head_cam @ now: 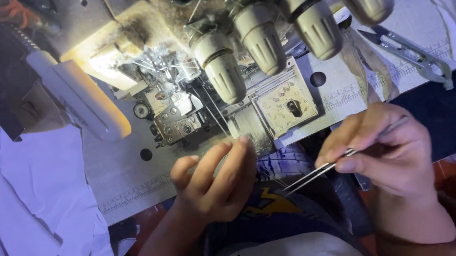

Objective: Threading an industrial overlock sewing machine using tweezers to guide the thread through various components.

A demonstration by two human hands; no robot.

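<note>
My right hand [387, 151] pinches a pair of thin metal tweezers [316, 172], their tips pointing left and down towards my lap. My left hand [213, 182] is raised in front of the overlock sewing machine [221, 107], fingertips together near a fine thread that runs up towards the needle area [175, 97]. Whether the fingers actually grip the thread is too fine to tell. Several beige tension knobs [264, 37] stand out across the machine's top.
White cloth [35, 200] is piled at the left of the machine table [130, 177]. A metal thread snip [412, 53] lies at the back right on the table. A lit white lamp arm [81, 95] juts over the machine's left side.
</note>
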